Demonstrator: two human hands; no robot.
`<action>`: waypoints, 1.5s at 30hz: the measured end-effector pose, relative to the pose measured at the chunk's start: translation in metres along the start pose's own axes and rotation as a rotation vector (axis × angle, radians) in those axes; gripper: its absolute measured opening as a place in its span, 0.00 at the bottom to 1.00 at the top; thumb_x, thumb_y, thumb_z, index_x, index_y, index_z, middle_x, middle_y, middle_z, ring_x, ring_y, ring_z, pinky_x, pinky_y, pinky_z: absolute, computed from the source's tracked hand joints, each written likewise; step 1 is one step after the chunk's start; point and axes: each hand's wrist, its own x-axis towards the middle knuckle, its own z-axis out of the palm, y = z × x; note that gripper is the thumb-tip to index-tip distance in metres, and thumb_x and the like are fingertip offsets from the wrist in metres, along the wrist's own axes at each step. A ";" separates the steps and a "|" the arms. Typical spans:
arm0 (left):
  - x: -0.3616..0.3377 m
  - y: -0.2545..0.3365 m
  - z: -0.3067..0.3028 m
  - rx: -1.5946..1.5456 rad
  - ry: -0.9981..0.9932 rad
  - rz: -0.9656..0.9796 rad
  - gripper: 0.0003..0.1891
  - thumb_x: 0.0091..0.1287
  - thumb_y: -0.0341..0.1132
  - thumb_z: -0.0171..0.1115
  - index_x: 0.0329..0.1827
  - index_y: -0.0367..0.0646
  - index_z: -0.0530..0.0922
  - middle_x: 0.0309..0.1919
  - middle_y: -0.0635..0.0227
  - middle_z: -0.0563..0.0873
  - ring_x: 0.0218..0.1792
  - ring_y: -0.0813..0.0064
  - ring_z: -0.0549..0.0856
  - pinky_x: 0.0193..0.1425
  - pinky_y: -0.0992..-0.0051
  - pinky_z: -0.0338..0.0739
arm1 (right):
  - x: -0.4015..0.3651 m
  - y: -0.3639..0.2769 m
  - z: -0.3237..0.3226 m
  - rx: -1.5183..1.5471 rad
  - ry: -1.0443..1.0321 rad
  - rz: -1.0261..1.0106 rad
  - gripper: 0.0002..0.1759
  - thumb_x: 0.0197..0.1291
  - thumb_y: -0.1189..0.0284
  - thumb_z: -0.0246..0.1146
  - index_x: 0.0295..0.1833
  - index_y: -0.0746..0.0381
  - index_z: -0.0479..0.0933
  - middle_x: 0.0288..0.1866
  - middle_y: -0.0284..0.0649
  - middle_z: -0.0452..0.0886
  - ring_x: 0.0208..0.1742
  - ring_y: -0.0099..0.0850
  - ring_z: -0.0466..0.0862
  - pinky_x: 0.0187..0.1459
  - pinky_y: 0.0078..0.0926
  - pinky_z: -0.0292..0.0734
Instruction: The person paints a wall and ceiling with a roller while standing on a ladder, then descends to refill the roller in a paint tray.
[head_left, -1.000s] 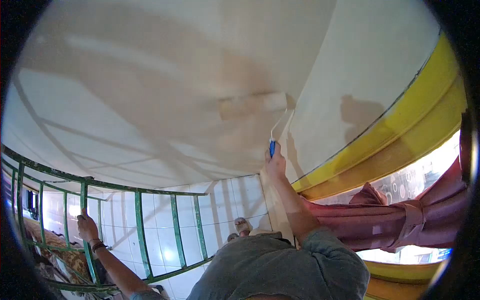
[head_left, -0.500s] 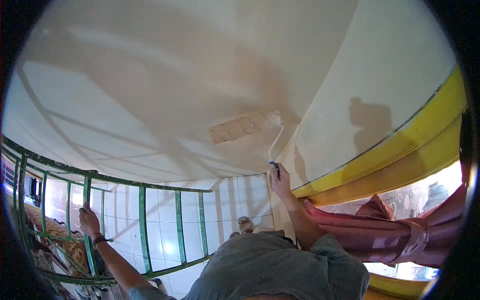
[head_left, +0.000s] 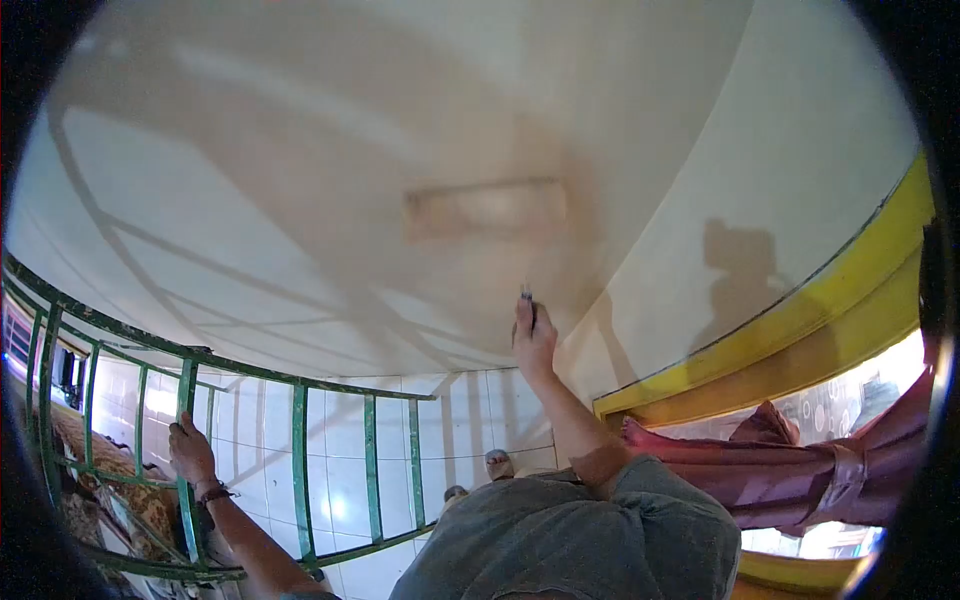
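Note:
My right hand is closed round the dark handle of a paint roller. The roller's wide sleeve is smeared by motion and lies over the pale wall; its thin frame barely shows. On the left, my left hand grips a rung of a green metal ladder, with the fingers wrapped round it. A dark band circles my left wrist.
A yellow window frame and a tied maroon curtain are at the right. White tiles lie below, with a foot showing. Patterned brown fabric lies behind the ladder. Shadows cross the wall.
My right hand has moved up and slightly left with the paint roller, which now lies more level and higher on the wall. My left hand keeps its hold; the whole view has shifted slightly.

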 end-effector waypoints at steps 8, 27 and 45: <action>-0.004 0.006 -0.003 0.025 0.085 -0.022 0.30 0.70 0.59 0.37 0.41 0.39 0.76 0.37 0.52 0.83 0.39 0.49 0.82 0.42 0.53 0.73 | 0.073 -0.174 0.019 0.123 -0.055 -0.067 0.22 0.69 0.54 0.48 0.31 0.62 0.69 0.12 0.30 0.63 0.09 0.19 0.64 0.10 0.22 0.57; -0.001 0.004 0.004 0.058 0.123 0.062 0.26 0.72 0.54 0.37 0.39 0.39 0.74 0.31 0.51 0.82 0.33 0.49 0.83 0.36 0.53 0.76 | -0.035 0.045 0.024 -0.285 0.096 0.074 0.30 0.67 0.48 0.47 0.30 0.66 0.72 0.14 0.40 0.70 0.15 0.29 0.72 0.20 0.30 0.68; 0.035 -0.037 0.027 -0.279 -0.102 0.075 0.31 0.67 0.60 0.42 0.39 0.36 0.77 0.34 0.48 0.83 0.37 0.47 0.82 0.41 0.51 0.74 | -0.017 -0.030 0.011 -0.379 0.062 -0.054 0.30 0.68 0.50 0.45 0.31 0.69 0.72 0.22 0.56 0.75 0.29 0.52 0.78 0.32 0.46 0.70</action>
